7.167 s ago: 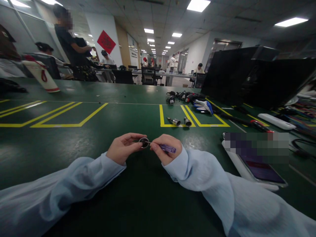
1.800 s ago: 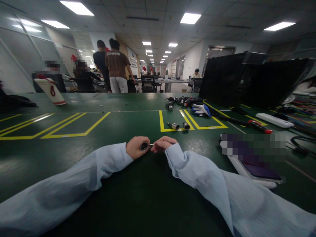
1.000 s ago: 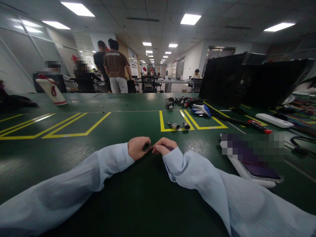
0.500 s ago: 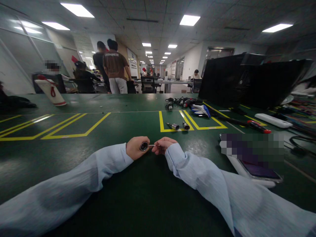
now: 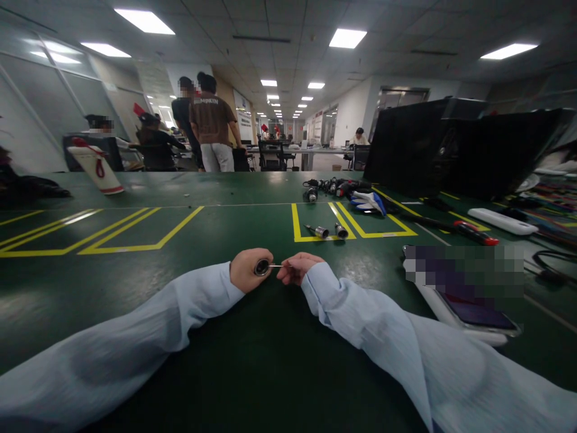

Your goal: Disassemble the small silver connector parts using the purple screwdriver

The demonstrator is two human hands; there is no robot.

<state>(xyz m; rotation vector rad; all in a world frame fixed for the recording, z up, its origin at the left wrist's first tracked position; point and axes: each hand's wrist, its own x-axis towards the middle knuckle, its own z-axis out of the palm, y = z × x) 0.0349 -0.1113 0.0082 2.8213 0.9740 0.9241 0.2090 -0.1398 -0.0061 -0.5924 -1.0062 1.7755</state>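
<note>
My left hand (image 5: 243, 269) is wrapped round a round metal fitting (image 5: 262, 267), its hollow dark end turned towards me. From the right, a thin metal rod (image 5: 276, 266) reaches to the side of that fitting. My right hand (image 5: 301, 266) pinches the rod between its fingers, which cover its other end, so its kind is unclear. Whether the tip touches the fitting or sits in it cannot be made out. Beyond my hands, a metal fitting with a pointed end (image 5: 321, 232) and a shorter metal fitting (image 5: 341, 231) lie on the green table (image 5: 234, 231).
Yellow tape marks rectangles on the table. Further back are a cluster of dark connectors (image 5: 311, 193) and a blue-and-white glove (image 5: 368, 203). To the right lie a phone (image 5: 478, 313), a red-and-black tool (image 5: 475, 233) and black monitors (image 5: 406, 144). A white cup (image 5: 97, 169) stands far left.
Hardly anything differs: both hands keep their hold on the fitting and the rod in the same place. The view has shifted very slightly.
</note>
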